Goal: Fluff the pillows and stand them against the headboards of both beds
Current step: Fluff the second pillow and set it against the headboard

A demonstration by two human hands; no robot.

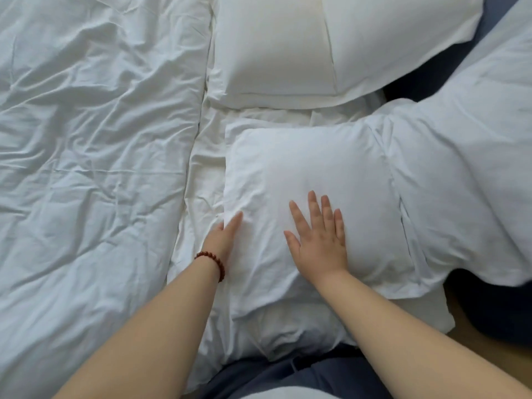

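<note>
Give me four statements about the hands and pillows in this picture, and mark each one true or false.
1. The right hand lies flat, fingers spread, on the near pillow. True.
2. The left hand holds a cup. False: it touches the near pillow's left edge and holds nothing.
3. A bead bracelet sits on the left wrist. True.
4. The far pillow is dark blue. False: it is white.
</note>
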